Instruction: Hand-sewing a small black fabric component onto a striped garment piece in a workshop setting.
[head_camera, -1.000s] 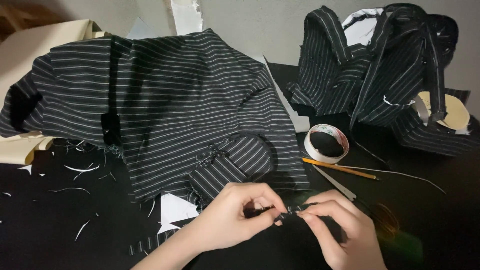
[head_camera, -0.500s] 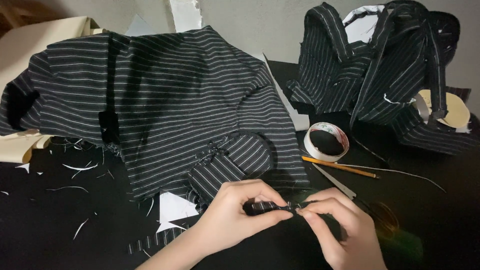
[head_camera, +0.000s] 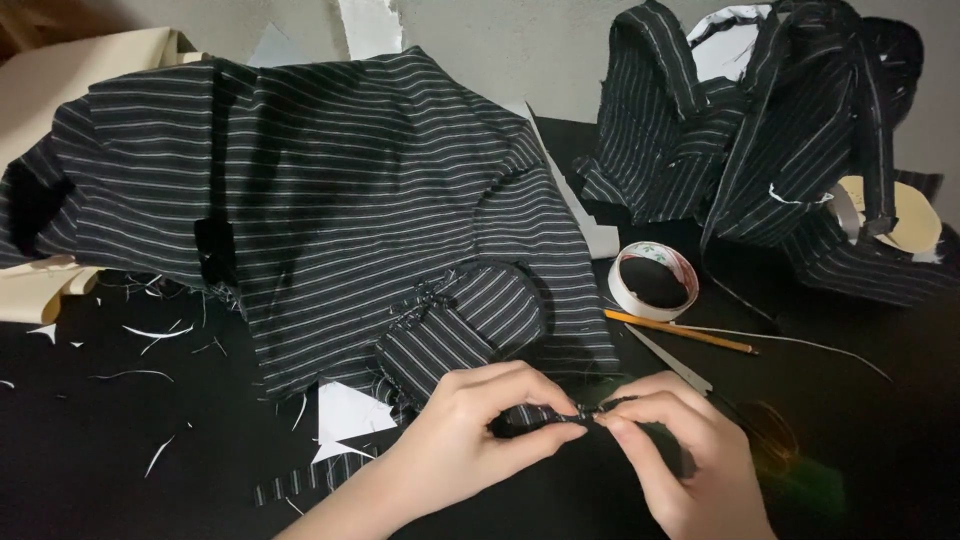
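My left hand (head_camera: 470, 430) and my right hand (head_camera: 680, 455) meet at the bottom centre, both pinching a small bunched piece of black pinstriped fabric (head_camera: 545, 415) between thumbs and fingertips. Just above them lies a large black pinstriped garment piece (head_camera: 330, 200) spread over the dark table, with a rounded flap (head_camera: 490, 310) near its lower edge. The left fingers curl over the small piece, and the right fingers grip its right end.
A roll of white tape (head_camera: 652, 280), a pencil (head_camera: 680, 332) and scissors (head_camera: 670, 362) lie right of the garment. A heap of pinstriped fabric (head_camera: 770, 140) sits at back right. White paper scraps (head_camera: 345, 415) and thread bits litter the black table; cream paper (head_camera: 60, 90) lies at left.
Both hands stay together on the small fabric piece; the fingers have shifted slightly, bunching it tighter. Nothing else has moved.
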